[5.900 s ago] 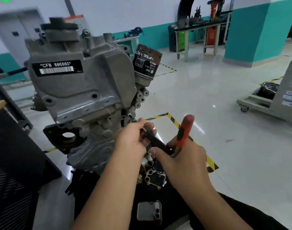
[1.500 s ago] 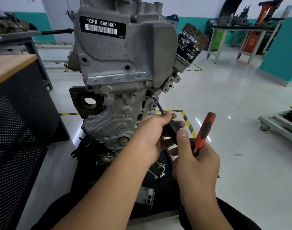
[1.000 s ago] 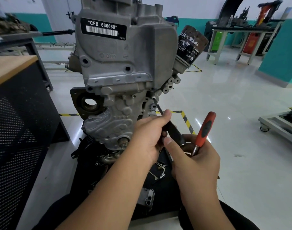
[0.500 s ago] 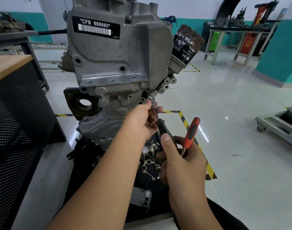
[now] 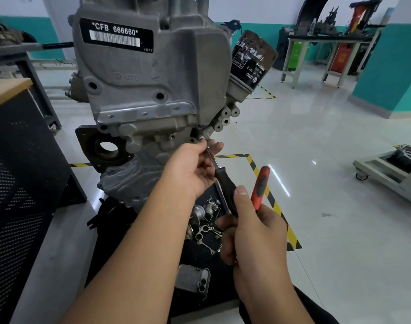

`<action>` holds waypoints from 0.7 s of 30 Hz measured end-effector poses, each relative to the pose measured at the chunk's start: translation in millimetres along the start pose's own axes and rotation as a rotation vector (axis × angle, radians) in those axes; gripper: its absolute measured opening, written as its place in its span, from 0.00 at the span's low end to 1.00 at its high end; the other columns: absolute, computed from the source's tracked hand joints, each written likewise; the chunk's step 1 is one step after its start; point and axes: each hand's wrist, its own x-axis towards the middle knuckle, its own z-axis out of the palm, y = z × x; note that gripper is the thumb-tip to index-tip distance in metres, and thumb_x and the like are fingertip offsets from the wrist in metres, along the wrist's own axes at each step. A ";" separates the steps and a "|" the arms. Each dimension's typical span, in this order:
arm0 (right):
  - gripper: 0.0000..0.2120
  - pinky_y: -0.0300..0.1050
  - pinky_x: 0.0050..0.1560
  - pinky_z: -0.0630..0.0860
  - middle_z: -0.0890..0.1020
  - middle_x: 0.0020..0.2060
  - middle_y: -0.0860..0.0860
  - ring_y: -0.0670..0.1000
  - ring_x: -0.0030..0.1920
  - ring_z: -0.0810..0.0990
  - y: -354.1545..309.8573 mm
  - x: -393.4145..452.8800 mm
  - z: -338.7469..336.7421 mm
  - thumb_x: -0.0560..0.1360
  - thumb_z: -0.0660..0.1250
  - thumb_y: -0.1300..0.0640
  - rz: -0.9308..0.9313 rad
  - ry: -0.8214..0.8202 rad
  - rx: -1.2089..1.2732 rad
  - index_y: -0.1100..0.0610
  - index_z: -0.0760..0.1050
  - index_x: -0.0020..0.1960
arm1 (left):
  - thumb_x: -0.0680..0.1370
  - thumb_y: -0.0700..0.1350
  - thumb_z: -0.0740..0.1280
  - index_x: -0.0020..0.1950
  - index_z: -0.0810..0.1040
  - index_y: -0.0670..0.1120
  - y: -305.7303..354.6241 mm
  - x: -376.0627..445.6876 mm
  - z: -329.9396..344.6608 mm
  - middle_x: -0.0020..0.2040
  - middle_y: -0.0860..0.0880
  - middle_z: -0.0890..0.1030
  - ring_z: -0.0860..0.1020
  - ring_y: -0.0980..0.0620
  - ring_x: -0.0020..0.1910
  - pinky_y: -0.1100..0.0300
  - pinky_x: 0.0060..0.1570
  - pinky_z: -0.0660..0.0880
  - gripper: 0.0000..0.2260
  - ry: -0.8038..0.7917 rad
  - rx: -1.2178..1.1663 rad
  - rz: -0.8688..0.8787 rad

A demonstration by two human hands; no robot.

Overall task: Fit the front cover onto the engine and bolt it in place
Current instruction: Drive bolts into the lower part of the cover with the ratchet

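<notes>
Grey cast aluminium: front cover [image 5: 150, 73] seated against the engine [image 5: 129, 181], barcode plate reading CFB 666660 at its 11 o'clock, ribbed flange along the lower edge, several bolt holes visibly unfilled. Standing upright on its stand beside the black mesh bench [image 5: 17, 160], oil filter [image 5: 251, 64] jutting at the cover's 3 o'clock.

Since half a second ago: left hand [image 5: 190, 171] lifted slightly toward the cover's lower corner at 5 o'clock, fingertips now pinching the driver's steel shaft right beneath a small boss there; shaft tip closer to the casting than before. Right hand [image 5: 251, 230] dropped back a touch, fingers curled round the black driver handle [image 5: 225, 181], with a red-handled tool [image 5: 260, 188] clamped in the same grip, thumb pressed up along the black handle. Whether a bolt sits on the tip: cannot tell, hidden by fingers.

Judged meaning: tip being guided into a fastener at that lower corner, so bolting under way but far from complete, given the open holes. Loose small parts [image 5: 207, 220] lying on the black base at 6 o'clock.
</notes>
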 end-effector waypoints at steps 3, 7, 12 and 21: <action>0.12 0.38 0.23 0.64 0.80 0.31 0.59 0.50 0.21 0.66 -0.1 0.6 -0.9 0.72 0.79 0.54 -0.034 0.002 0.005 0.58 0.77 0.45 | 0.81 0.46 0.69 0.45 0.77 0.46 -2.5 3.4 3.0 0.32 0.51 0.84 0.66 0.61 0.19 0.69 0.18 0.62 0.07 0.036 0.027 0.020; 0.10 0.37 0.22 0.65 0.82 0.31 0.62 0.50 0.20 0.68 1.2 4.0 -4.0 0.75 0.76 0.57 -0.040 0.028 -0.009 0.55 0.78 0.38 | 0.80 0.49 0.70 0.44 0.78 0.46 -3.3 4.9 1.8 0.34 0.49 0.85 0.68 0.60 0.19 0.69 0.19 0.65 0.08 0.037 0.010 0.027; 0.19 0.38 0.22 0.63 0.81 0.30 0.63 0.51 0.20 0.67 1.0 0.3 -3.3 0.74 0.75 0.43 -0.022 -0.014 -0.074 0.58 0.77 0.39 | 0.83 0.46 0.65 0.46 0.79 0.46 3.1 7.7 -4.4 0.36 0.49 0.86 0.69 0.60 0.21 0.69 0.19 0.65 0.08 0.012 0.024 0.005; 0.05 0.45 0.39 0.71 0.87 0.40 0.55 0.50 0.32 0.76 2.7 -2.0 6.1 0.74 0.76 0.51 -0.112 0.027 -0.036 0.49 0.81 0.47 | 0.81 0.50 0.68 0.46 0.80 0.46 -0.5 5.7 -1.3 0.34 0.51 0.84 0.67 0.60 0.22 0.68 0.19 0.65 0.09 0.018 0.048 0.026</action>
